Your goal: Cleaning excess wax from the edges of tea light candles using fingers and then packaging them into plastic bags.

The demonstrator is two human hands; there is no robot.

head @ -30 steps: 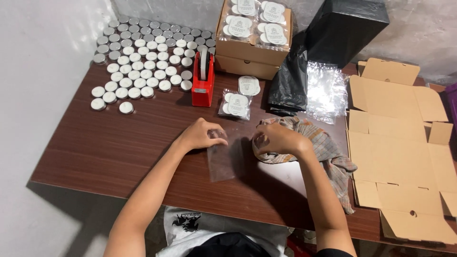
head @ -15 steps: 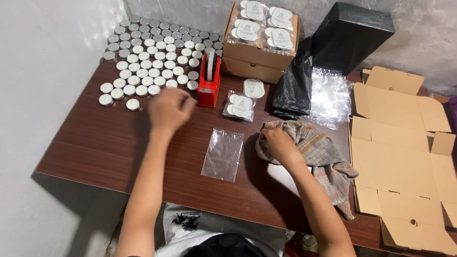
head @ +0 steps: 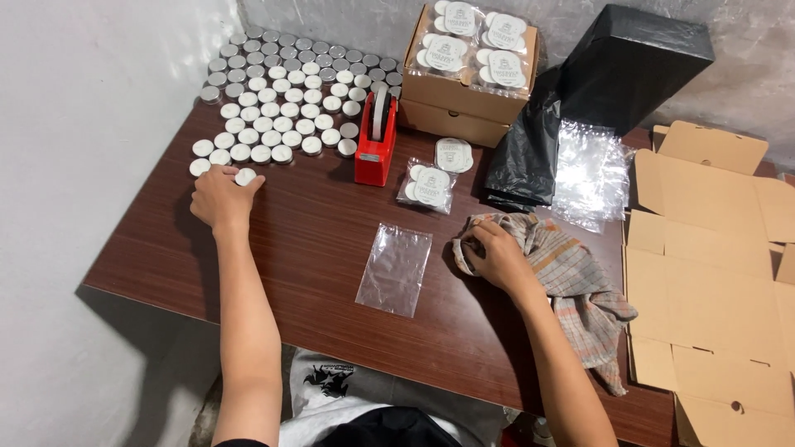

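Dark wood-grain table point(head: 315, 240) is filling the view, pushed up against a pale wall, and it is crowded. Up at eleven o'clock, rows of small round white-topped tins point(head: 290, 91) are sitting packed together. The left hand point(head: 219, 199) is reaching out at nine o'clock, fingers curling closed around one white tin point(head: 245, 176) lying just off the front edge of that batch. A red tape dispenser point(head: 375, 139) is standing upright just beside the rows, toward twelve o'clock. Behind it, an open cardboard box point(head: 464, 74) is holding bagged sets of tins, and one more filled bag point(head: 426, 185) is lying in front of it, with a loose tin point(head: 453, 155) close by. Dead centre, an empty clear plastic bag point(head: 395, 269) is lying flat, well apart from both hands. The right hand point(head: 494, 255) is resting at three o'clock, fingers bunching the edge of a striped cloth point(head: 571, 281). A black plastic bag point(head: 580, 99) and a stack of clear bags point(head: 590, 172) are sitting at one o'clock, with flattened cardboard boxes point(head: 720, 273) spreading along the right edge.
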